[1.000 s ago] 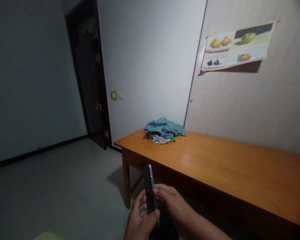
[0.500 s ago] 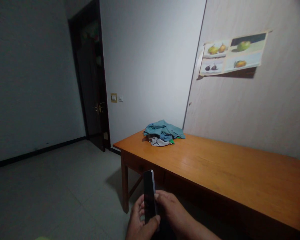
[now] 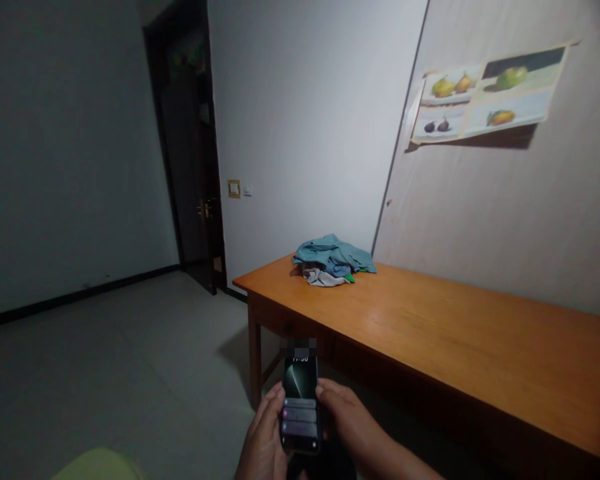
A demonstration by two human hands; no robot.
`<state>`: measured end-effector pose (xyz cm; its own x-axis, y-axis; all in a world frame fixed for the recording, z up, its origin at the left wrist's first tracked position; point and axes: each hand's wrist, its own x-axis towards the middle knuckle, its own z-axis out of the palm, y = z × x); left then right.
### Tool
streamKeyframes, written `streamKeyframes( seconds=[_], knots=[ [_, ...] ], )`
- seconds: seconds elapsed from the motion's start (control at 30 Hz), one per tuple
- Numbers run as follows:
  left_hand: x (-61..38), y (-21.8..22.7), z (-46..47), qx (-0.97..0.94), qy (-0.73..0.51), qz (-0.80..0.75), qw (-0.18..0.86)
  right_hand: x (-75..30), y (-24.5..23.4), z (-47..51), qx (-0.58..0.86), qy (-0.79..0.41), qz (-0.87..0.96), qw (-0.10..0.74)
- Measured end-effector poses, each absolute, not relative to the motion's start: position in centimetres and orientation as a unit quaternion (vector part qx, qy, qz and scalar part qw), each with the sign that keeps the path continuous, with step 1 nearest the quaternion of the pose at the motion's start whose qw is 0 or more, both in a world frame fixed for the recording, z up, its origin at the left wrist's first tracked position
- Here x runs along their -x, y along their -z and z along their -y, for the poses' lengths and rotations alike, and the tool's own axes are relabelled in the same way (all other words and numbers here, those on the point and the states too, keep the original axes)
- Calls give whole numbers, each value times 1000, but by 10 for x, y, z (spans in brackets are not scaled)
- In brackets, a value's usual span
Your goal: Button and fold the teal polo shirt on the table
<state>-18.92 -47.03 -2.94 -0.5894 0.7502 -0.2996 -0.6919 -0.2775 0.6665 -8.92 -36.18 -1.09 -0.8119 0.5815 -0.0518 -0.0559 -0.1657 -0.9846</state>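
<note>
From my remote post I saw the left hand bent upward, fingers curled around the left side of a lit smartphone. The right hand gripped its opposite edge, forearm slanting in from lower right. The smartphone tilted between both palms. Beyond the hands and rightward stood a wooden table, bearing crumpled cloth.

The long, rectangular, orange-brown wooden table stands on the grey floor; one crumpled heap of teal, blue, grey and green fabric rests on the table's left end
</note>
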Motion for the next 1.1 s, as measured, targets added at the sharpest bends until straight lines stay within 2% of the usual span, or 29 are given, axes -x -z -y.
streamKeyframes(
  seconds=[0.27, 0.43, 0.73, 1.1],
  knots=[
    [183, 6, 483, -10, -817, -402, 414, 91, 3, 370, 164, -747, 604, 224],
    [180, -2, 489, -50, -808, -404, 425, 91, 10, 370, 147, -752, 601, 227],
    [177, 3, 491, -66, -814, -387, 429, 91, 11, 361, 262, -698, 628, 225],
    [177, -4, 489, -49, -804, -398, 440, 87, 7, 363, 268, -698, 631, 208]
  ],
)
